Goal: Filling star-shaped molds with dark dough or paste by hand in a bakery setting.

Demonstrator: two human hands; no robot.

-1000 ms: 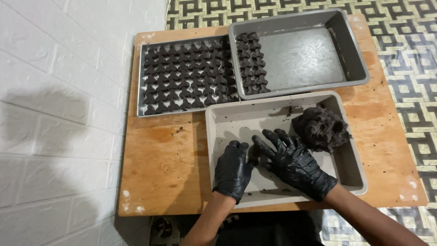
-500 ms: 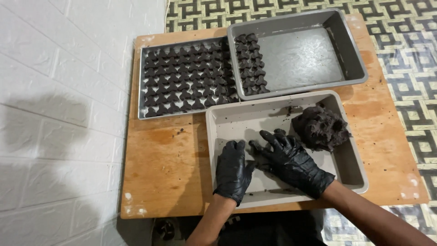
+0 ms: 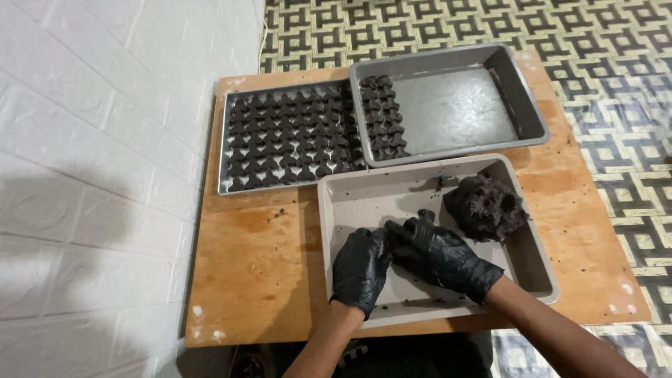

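In the beige tray (image 3: 336, 210) at lower centre, my left hand (image 3: 360, 269) and right hand (image 3: 441, 255) grip closed around a small dough bit, best pressed gently and evenly.

My head view is bright, even, sharp across most of the frame. A soft grey shadow lies over the white brick wall (image 3: 91, 210) at lower left. Mild sheen on the empty metal tray (image 3: 455, 105), no hard glare. Black gloves lose detail in the dark. Slight wide-angle bend at the edges; no motion blur I can see.
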